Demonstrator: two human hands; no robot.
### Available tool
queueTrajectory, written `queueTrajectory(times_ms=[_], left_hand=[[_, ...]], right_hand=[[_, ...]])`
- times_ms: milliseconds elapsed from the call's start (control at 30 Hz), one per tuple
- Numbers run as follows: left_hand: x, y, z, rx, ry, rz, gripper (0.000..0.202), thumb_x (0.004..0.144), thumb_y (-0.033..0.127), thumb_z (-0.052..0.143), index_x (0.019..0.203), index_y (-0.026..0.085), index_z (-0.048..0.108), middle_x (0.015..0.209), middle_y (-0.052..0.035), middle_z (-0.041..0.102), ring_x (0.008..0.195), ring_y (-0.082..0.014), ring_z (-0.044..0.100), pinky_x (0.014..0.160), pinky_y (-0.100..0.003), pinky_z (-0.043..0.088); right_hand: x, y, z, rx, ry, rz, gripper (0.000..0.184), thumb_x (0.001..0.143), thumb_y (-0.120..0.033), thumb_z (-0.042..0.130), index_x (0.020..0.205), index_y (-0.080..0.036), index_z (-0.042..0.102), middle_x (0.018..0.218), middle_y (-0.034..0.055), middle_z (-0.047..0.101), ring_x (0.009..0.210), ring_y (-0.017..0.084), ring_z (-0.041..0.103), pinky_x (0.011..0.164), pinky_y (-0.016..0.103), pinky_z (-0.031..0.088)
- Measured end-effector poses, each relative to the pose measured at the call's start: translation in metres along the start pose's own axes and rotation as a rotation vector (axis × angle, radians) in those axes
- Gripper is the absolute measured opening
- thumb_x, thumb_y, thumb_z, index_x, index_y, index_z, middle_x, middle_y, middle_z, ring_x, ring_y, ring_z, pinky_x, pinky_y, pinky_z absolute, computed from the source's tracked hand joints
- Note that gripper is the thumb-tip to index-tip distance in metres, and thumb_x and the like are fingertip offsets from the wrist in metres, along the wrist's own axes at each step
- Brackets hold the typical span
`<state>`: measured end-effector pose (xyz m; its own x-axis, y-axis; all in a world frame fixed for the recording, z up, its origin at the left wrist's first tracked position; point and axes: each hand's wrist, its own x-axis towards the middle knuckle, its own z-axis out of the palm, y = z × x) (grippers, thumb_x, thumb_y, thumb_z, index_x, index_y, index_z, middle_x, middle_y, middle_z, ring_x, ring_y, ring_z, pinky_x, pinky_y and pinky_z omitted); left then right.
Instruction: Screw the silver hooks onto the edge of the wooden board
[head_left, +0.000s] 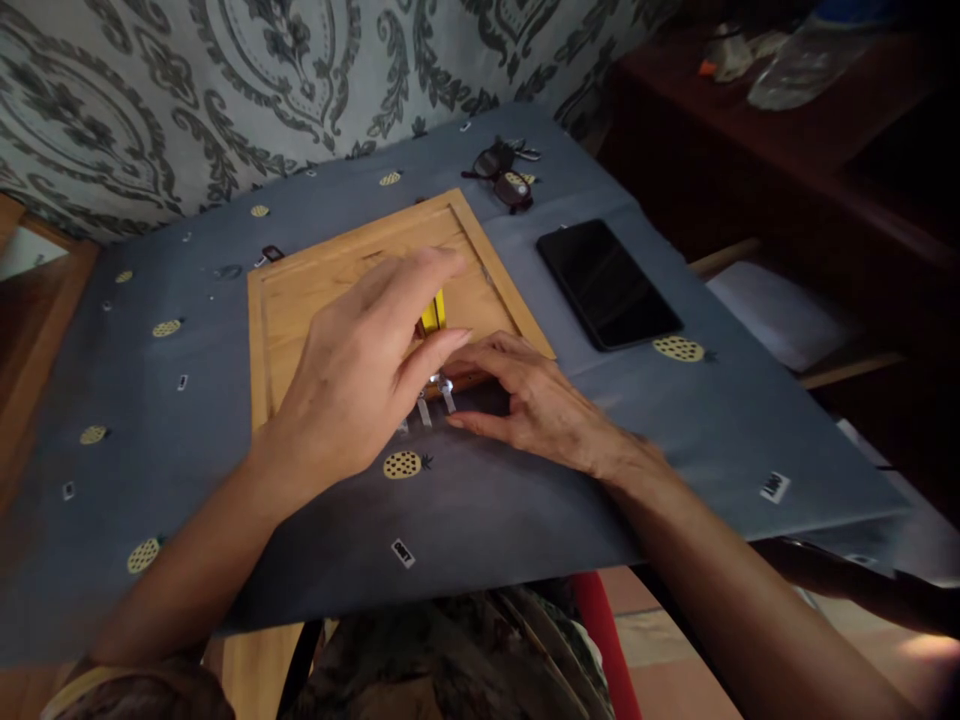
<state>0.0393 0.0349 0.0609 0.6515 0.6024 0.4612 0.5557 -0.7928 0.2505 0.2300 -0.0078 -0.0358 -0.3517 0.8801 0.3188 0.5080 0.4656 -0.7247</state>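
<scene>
Black phone [609, 285], glasses [517, 189] near wooden panel [307, 310].

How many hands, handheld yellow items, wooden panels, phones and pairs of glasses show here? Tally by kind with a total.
Hands: 2 (left hand, right hand)
Yellow item: 1
Wooden panel: 1
Phone: 1
Pair of glasses: 1
Total: 6

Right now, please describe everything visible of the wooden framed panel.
The wooden framed panel, light brown and grained, has a border around a recessed center. It rests on the blue-gray tablecloth. The left hand hides much of its middle; small shiny pieces show at its near edge, beside the right hand. Hand contact is unclear.
</scene>
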Motion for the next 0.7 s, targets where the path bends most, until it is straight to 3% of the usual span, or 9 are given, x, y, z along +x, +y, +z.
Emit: queueTrajectory(times_ms=[167, 400, 700], left_hand=[[0.000, 0.003, 0.004, 0.001, 0.013, -0.034, 0.029, 0.096, 0.020, 0.058, 0.125, 0.021, 0.056, 0.120, -0.0044, 0.068, 0.109, -0.0183, 0.068, 0.095, -0.031, 0.060], [0.003, 0.003, 0.004, 0.057, 0.037, 0.057, 0.034, 0.093, 0.014, 0.060, 0.126, 0.018, 0.055, 0.118, -0.0032, 0.071, 0.102, -0.0148, 0.071, 0.088, -0.024, 0.061], [0.011, -0.002, 0.001, -0.012, -0.019, 0.160, 0.032, 0.094, 0.011, 0.058, 0.125, 0.017, 0.056, 0.122, -0.0023, 0.071, 0.113, -0.0148, 0.069, 0.097, -0.026, 0.061]], right_hand=[[0.000, 0.000, 0.000, -0.003, 0.000, 0.002, 0.054, 0.082, -0.026, 0.079, 0.132, -0.020, 0.060, 0.107, 0.0076, 0.074, 0.110, 0.028, 0.061, 0.093, 0.048, 0.052], [0.000, 0.000, 0.001, 0.010, -0.007, 0.020, 0.048, 0.083, -0.026, 0.079, 0.127, -0.021, 0.062, 0.106, 0.0081, 0.072, 0.109, 0.027, 0.062, 0.094, 0.046, 0.053], [0.000, -0.003, -0.002, 0.008, -0.017, 0.042, 0.046, 0.083, -0.026, 0.078, 0.126, -0.023, 0.063, 0.108, 0.0078, 0.070, 0.110, 0.028, 0.061, 0.094, 0.047, 0.053]])
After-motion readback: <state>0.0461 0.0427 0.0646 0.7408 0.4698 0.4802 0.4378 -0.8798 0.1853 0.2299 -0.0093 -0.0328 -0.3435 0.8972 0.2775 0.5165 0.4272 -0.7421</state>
